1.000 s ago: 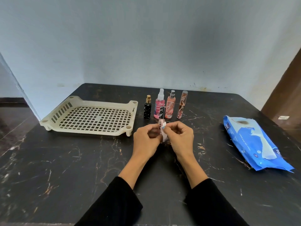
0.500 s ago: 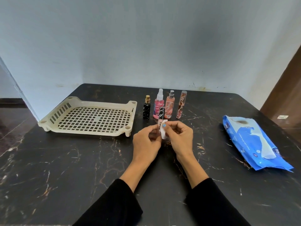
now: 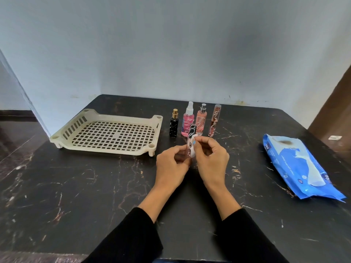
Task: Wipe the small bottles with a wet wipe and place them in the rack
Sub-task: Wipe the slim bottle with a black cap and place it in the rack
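At centre frame, your left hand (image 3: 171, 164) is gripping the lip gloss tube (image 3: 190, 142) upright while your right hand (image 3: 209, 158) is pinching the white wet wipe (image 3: 192, 149) against it, now riding higher up the tube than a second ago. Wiping is progressing; the rack (image 3: 106, 149) at left is waiting.
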